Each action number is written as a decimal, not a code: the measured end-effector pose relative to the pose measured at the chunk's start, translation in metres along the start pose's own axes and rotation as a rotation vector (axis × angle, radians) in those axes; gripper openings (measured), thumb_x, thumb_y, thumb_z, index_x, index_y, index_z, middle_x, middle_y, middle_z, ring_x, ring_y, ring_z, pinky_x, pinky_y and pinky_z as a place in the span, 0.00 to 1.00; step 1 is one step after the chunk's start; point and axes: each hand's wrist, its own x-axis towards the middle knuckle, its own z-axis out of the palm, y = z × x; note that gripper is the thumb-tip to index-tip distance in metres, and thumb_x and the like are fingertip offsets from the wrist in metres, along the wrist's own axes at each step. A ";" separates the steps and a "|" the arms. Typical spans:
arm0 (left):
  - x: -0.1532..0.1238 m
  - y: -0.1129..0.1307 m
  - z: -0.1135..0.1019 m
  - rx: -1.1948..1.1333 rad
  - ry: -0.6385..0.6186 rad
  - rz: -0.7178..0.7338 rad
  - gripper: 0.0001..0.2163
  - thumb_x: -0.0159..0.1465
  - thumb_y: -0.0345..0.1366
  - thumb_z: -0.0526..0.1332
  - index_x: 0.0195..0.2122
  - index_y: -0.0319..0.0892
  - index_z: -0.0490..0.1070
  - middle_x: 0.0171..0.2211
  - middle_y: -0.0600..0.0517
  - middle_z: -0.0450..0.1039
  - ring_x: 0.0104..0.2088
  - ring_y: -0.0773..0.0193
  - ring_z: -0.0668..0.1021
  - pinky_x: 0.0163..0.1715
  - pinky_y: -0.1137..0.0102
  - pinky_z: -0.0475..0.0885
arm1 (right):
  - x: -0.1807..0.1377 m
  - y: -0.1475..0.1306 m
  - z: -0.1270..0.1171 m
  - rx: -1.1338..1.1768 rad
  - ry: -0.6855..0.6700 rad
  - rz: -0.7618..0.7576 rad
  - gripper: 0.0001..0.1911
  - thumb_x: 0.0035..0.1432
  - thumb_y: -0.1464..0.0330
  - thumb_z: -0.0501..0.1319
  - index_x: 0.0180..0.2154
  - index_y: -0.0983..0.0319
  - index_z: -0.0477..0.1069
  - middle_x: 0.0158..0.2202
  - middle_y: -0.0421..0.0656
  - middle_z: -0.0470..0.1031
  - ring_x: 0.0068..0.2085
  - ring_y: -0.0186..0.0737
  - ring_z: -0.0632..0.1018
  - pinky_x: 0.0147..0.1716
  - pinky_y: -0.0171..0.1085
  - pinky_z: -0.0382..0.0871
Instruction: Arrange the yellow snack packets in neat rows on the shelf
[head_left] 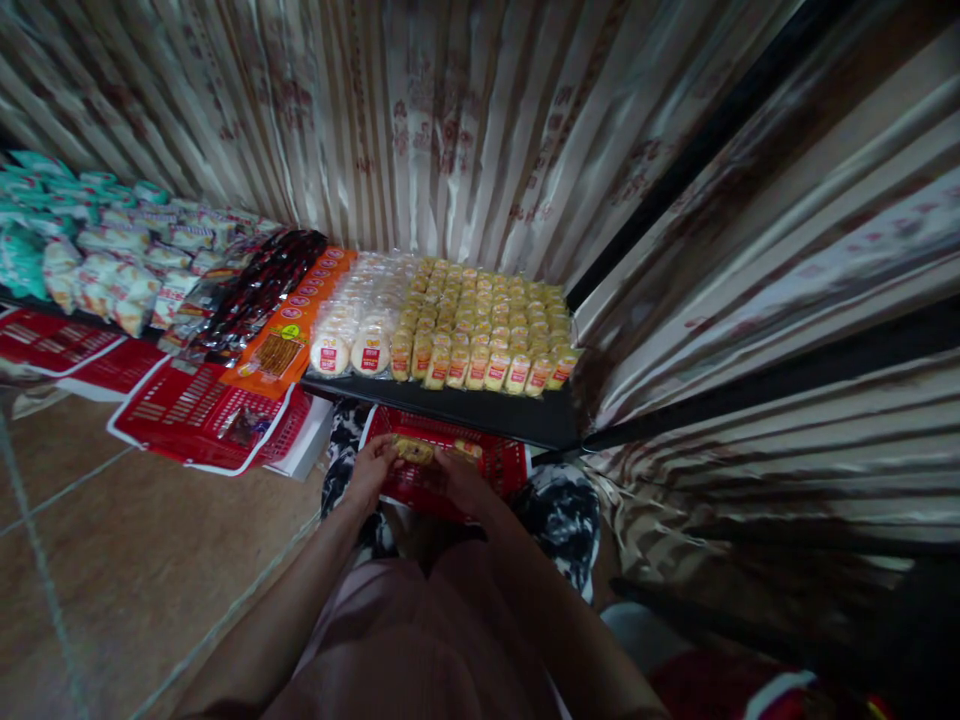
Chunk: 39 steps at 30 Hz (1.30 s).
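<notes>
At lower centre, the left hand [373, 468] and right hand [463, 480] pinch a yellow packet [413, 450] over a red basket [514, 468]. Similar packets [480, 330] fill the frame's centre.

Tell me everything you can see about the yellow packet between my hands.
The yellow packet is small and oblong, in what looks like shiny plastic wrap, with a dark mark showing. It is held crosswise over the red basket, the left hand at one end, the right hand at the other. Any print is too blurred to read.
</notes>
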 end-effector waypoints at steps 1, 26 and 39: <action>-0.001 0.000 0.000 -0.028 0.005 0.005 0.09 0.56 0.22 0.59 0.37 0.37 0.70 0.31 0.52 0.74 0.27 0.74 0.76 0.28 0.81 0.73 | 0.000 -0.001 0.001 0.014 0.000 0.001 0.15 0.59 0.58 0.52 0.39 0.60 0.69 0.35 0.46 0.77 0.34 0.41 0.79 0.36 0.42 0.73; -0.022 0.005 -0.005 -0.249 -0.139 -0.050 0.09 0.52 0.21 0.60 0.34 0.37 0.70 0.32 0.50 0.74 0.30 0.69 0.78 0.34 0.72 0.76 | -0.020 -0.017 0.002 -0.025 -0.016 -0.213 0.14 0.47 0.57 0.63 0.34 0.58 0.74 0.38 0.44 0.77 0.40 0.44 0.78 0.41 0.41 0.73; -0.026 0.008 -0.001 -0.212 -0.142 0.031 0.19 0.38 0.34 0.73 0.31 0.38 0.70 0.33 0.51 0.76 0.31 0.67 0.77 0.33 0.73 0.70 | -0.028 -0.038 0.013 0.009 0.034 -0.330 0.26 0.39 0.64 0.69 0.44 0.58 0.71 0.45 0.44 0.76 0.46 0.44 0.76 0.48 0.42 0.67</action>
